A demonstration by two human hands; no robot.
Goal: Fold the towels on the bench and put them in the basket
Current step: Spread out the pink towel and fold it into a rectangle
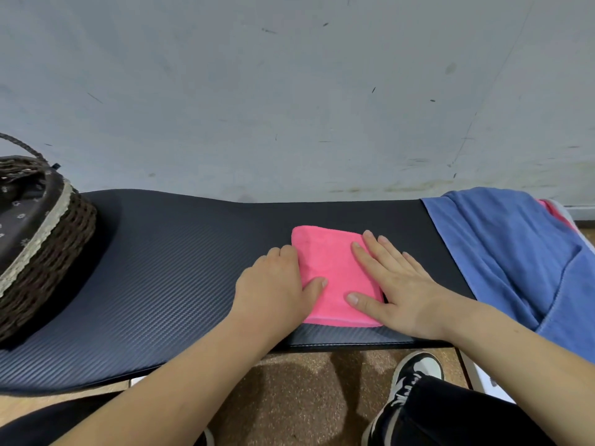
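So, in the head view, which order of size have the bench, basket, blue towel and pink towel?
1. bench
2. blue towel
3. basket
4. pink towel
The picture edge cuts off the blue towel and the basket, so their order is unsure.

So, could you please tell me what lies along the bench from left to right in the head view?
basket → left hand → pink towel → right hand → blue towel

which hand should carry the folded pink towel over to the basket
Left, probably: the left hand grips the pink towel at its edge on the side nearer the basket, while the right hand lies flat on top, farther away.
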